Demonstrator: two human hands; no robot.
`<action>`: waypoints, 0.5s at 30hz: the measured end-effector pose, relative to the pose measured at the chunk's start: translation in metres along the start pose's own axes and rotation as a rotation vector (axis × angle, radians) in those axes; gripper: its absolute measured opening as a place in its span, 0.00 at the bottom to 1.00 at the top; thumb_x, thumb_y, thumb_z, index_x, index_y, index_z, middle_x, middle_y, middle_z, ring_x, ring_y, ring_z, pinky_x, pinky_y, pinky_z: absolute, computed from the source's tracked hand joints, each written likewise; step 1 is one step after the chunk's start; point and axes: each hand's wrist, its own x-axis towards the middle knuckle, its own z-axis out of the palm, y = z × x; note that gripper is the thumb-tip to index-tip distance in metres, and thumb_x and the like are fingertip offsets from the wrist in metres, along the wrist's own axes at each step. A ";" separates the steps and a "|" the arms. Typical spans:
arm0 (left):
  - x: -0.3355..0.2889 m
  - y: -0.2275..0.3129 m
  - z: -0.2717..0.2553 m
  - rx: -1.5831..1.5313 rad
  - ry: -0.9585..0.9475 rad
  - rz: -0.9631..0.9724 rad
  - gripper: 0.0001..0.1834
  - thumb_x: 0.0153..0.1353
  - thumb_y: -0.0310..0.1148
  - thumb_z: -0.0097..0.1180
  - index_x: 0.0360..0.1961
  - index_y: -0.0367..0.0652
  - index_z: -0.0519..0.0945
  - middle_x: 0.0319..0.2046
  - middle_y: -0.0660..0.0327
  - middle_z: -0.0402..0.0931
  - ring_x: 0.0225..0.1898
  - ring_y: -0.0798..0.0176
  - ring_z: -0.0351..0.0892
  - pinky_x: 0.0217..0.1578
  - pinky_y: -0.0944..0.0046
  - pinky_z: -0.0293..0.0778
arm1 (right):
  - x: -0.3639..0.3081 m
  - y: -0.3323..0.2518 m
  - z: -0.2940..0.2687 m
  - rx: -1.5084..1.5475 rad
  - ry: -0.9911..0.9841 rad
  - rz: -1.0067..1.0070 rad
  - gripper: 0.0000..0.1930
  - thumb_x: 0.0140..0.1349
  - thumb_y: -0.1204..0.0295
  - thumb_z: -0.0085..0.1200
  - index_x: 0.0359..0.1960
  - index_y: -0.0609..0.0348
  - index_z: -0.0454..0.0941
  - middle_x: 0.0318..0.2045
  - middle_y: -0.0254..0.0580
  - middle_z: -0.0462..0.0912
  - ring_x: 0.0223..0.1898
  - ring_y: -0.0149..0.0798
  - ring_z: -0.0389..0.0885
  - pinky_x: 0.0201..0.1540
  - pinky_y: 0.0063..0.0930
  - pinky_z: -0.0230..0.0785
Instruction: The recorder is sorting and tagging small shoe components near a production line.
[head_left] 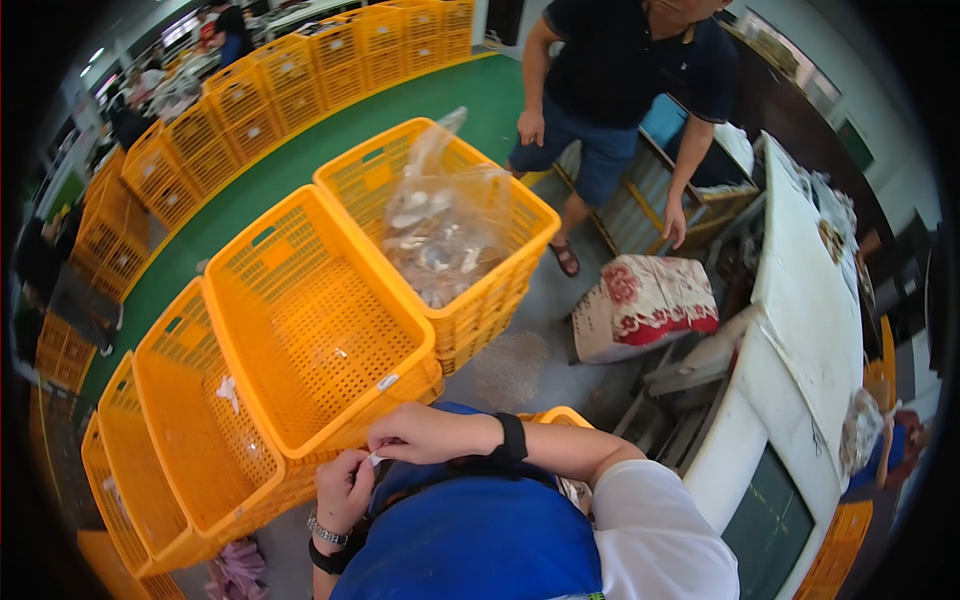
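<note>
My left hand and my right hand meet in front of my blue apron. The fingers of both are pinched together on a small white scrap, too small to name more exactly. Just beyond them stands a yellow-orange plastic crate with a perforated bottom and little in it. Behind that, to the right, another yellow crate holds a clear plastic bag of small pale pieces. A wristwatch is on my left wrist, and a black band circles the right one.
More stacked yellow crates stand at the left, one holding a white scrap. A person in dark clothes stands ahead. Nearby are a box seat under a floral cloth and a white-covered table. Crate stacks line the green floor.
</note>
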 end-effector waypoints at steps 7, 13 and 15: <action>-0.005 0.004 -0.006 -0.008 0.083 0.008 0.04 0.53 0.26 0.52 0.25 0.37 0.76 0.13 0.56 0.70 0.13 0.63 0.71 0.17 0.68 0.65 | 0.017 -0.003 0.004 0.043 -0.048 -0.017 0.05 0.53 0.74 0.52 0.25 0.62 0.73 0.18 0.43 0.74 0.21 0.37 0.72 0.24 0.27 0.63; -0.017 -0.005 -0.013 -0.011 0.212 -0.050 0.04 0.52 0.26 0.52 0.23 0.36 0.76 0.14 0.53 0.72 0.14 0.60 0.73 0.18 0.67 0.67 | 0.037 -0.009 0.011 0.075 -0.183 0.043 0.05 0.55 0.73 0.52 0.27 0.62 0.73 0.18 0.40 0.74 0.20 0.32 0.71 0.24 0.25 0.63; -0.017 -0.014 -0.011 -0.029 0.277 -0.063 0.04 0.52 0.26 0.52 0.24 0.36 0.76 0.13 0.57 0.71 0.14 0.64 0.71 0.18 0.67 0.66 | 0.048 -0.003 0.008 0.089 -0.216 0.052 0.05 0.55 0.73 0.52 0.27 0.62 0.73 0.18 0.39 0.74 0.20 0.31 0.72 0.24 0.25 0.63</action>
